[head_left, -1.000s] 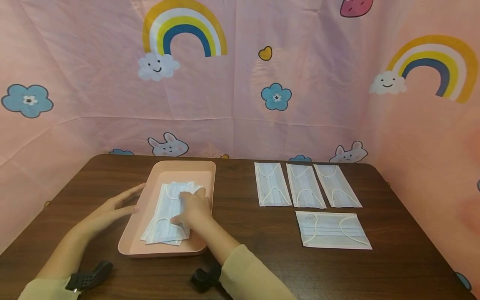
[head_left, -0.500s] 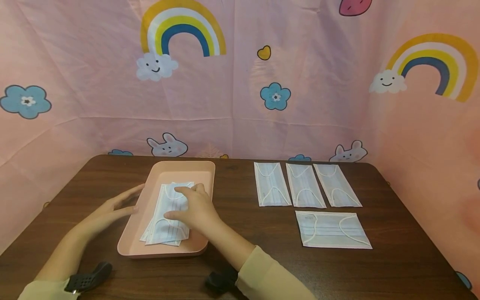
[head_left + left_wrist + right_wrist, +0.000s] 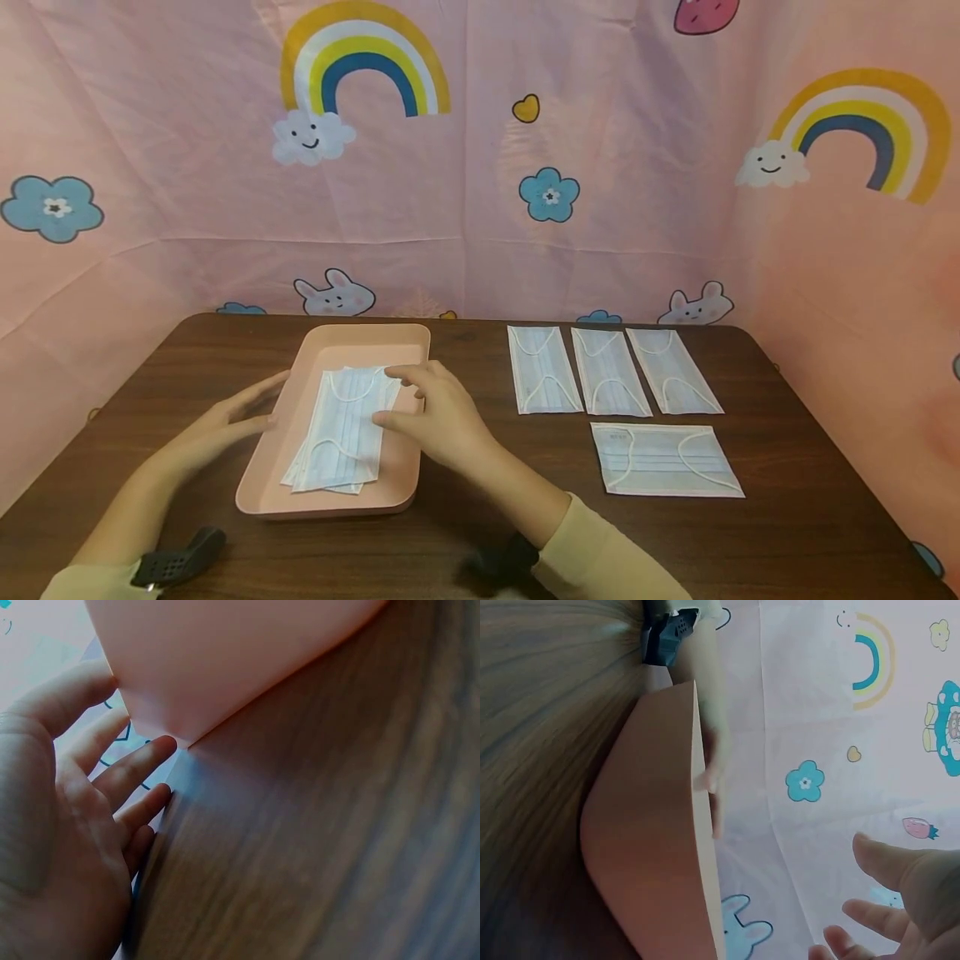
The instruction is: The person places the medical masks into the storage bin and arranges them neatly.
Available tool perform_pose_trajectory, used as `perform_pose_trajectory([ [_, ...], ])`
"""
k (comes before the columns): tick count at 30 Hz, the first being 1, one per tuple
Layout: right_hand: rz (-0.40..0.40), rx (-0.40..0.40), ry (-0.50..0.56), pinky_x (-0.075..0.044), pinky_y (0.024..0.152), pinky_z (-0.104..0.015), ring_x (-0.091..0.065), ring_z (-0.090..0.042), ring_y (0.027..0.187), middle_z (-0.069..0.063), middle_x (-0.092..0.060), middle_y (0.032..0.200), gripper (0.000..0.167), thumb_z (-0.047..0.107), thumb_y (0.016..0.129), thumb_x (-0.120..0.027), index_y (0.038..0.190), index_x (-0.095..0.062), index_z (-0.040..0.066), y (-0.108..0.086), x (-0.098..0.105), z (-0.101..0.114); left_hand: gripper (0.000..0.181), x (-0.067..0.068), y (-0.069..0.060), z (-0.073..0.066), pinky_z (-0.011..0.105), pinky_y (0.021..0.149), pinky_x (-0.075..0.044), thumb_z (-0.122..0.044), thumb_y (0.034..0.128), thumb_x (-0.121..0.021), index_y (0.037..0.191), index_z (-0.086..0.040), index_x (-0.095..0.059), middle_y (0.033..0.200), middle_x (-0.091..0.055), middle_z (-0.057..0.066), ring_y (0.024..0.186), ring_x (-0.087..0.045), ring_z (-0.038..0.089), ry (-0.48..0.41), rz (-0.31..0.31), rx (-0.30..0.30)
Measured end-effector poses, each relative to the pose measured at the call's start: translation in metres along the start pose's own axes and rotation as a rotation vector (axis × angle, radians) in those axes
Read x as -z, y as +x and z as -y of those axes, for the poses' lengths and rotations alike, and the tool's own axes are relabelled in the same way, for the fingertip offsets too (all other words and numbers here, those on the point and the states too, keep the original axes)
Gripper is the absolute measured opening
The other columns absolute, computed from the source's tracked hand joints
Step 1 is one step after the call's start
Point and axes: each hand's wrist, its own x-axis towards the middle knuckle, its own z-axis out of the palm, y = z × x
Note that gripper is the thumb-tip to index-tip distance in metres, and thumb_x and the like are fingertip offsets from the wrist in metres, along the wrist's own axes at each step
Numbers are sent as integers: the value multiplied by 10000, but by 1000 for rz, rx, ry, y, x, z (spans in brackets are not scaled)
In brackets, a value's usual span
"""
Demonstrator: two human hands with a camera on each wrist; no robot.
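Observation:
In the head view a pink tray (image 3: 360,340) sits at the left of the table. Inside it lies a loose pile of pale blue face masks (image 3: 341,437), fanned slightly, with white ear loops. My left hand (image 3: 213,429) has its fingers spread against the tray's left side; in the left wrist view, the thumb and fingertips (image 3: 112,681) meet the tray wall (image 3: 240,652). My right hand (image 3: 446,417) hovers over the tray's right edge, fingers loosely bent, holding nothing. The right wrist view shows that hand (image 3: 900,900) raised beside the tray wall (image 3: 645,817).
Three face masks stand lengthwise in a row (image 3: 611,372) at the right back of the brown table (image 3: 487,475). Another mask (image 3: 667,461) lies crosswise in front of them. A pink patterned cloth (image 3: 487,275) hangs behind and at the sides.
My right hand has lifted off the mask pile and moved right to the tray's edge, uncovering the masks. My left hand stays at the tray's left side.

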Motion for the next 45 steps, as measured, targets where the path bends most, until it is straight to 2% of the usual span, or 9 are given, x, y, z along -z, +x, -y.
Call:
perform_pose_trajectory([
  [4,-28,46,-20,-452,774,-277,-549,-153,942,19,-584,1080,491,279,804,-787,1252,-636,146,-8,14,-8,650,-1,1,1,698,945,-242,-169,955,-574,1525,-152,-263,1516,-245,239,1325,-211,503,13,-6,8],
  [9,-58,54,-22,-463,825,-338,-566,-189,981,-3,-595,1092,471,247,802,-791,1232,-644,124,-18,29,-20,657,-1,0,0,697,941,-246,-190,949,-587,1524,-166,-271,1514,-262,223,1321,-219,504,37,-14,14],
  [16,-95,7,-15,-473,854,-404,-558,-190,1011,2,-587,1107,480,236,791,-798,1235,-639,142,-25,49,-43,652,0,0,-1,646,940,-293,-202,954,-582,1525,-169,-269,1515,-269,211,1312,-259,481,60,-15,19],
  [20,-136,-32,-20,-478,801,-428,-563,-249,990,-9,-591,1083,483,232,787,-802,1232,-640,141,-26,61,-60,653,-1,0,-1,619,946,-307,-201,956,-580,1527,-174,-265,1518,-266,203,1315,-260,471,53,-11,22],
  [25,-157,-91,-49,-489,729,-379,-572,-261,975,-22,-590,1089,500,245,796,-793,1255,-628,137,-26,78,-80,659,-1,-1,-1,629,949,-301,-215,953,-586,1527,-188,-266,1513,-275,203,1312,-263,472,60,-14,31],
  [28,-167,-116,-65,-501,725,-393,-576,-266,968,-58,-592,1102,511,238,803,-788,1270,-617,118,-23,87,-90,657,0,-1,0,640,948,-288,-216,951,-589,1526,-194,-272,1509,-287,197,1314,-258,467,64,-18,32],
  [33,-166,-167,-57,-513,749,-431,-585,-314,990,-145,-583,1170,512,212,825,-770,1293,-595,98,-16,100,-106,660,0,-1,0,652,948,-274,-205,950,-591,1527,-203,-270,1514,-276,198,1319,-241,472,52,-16,29],
  [38,-158,-228,-58,-513,786,-461,-586,-335,1036,-178,-577,1226,523,224,848,-748,1322,-569,94,-11,109,-125,659,0,0,0,694,946,-241,-194,950,-589,1527,-196,-270,1522,-252,209,1328,-207,489,20,-13,31],
  [45,-163,-236,-67,-483,843,-505,-585,-351,1059,-206,-580,1242,510,210,854,-741,1313,-569,70,-1,116,-142,664,1,1,0,709,937,-235,-198,949,-589,1528,-189,-264,1521,-244,222,1332,-197,505,24,-11,35],
])
